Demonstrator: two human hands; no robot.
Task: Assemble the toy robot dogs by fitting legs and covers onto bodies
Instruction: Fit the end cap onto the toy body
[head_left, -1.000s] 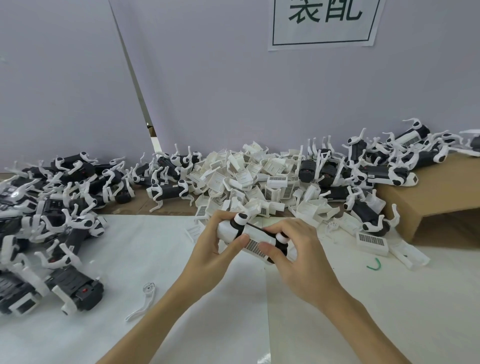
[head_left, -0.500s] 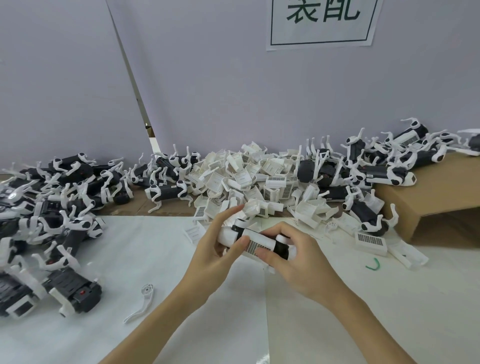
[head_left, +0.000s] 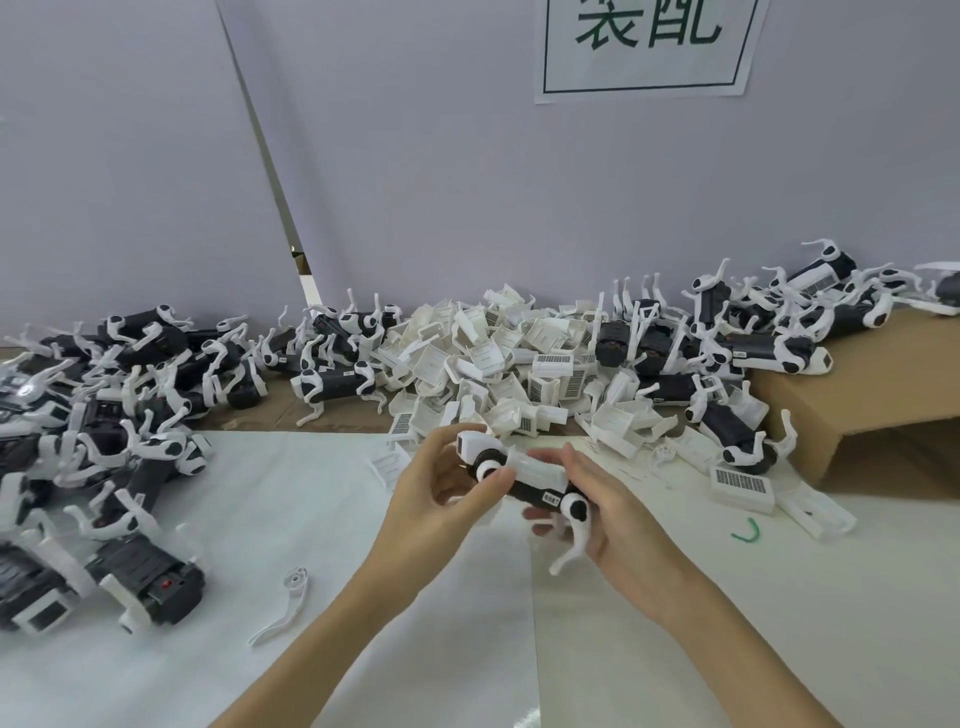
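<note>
Both my hands hold one toy robot dog (head_left: 524, 475) above the white table, at the centre of the view. It has a black body, a white cover on top and white round leg joints; one white leg hangs down from its right end. My left hand (head_left: 441, 499) grips its left end, thumb on the front joint. My right hand (head_left: 613, 514) cups the right end from behind, fingers curled round the body. A loose white leg (head_left: 284, 605) lies on the table at the lower left.
White covers (head_left: 498, 364) are heaped along the far table edge. Black-and-white dogs are piled at the left (head_left: 104, 415) and at the back right (head_left: 753, 332). A cardboard box (head_left: 872, 395) stands at the right, with a green wire bit (head_left: 747, 532) in front of it.
The dog has turned in my hands: its barcode side has rolled away and the white cover and a hanging leg now show. My right hand has slid to the dog's right end.
</note>
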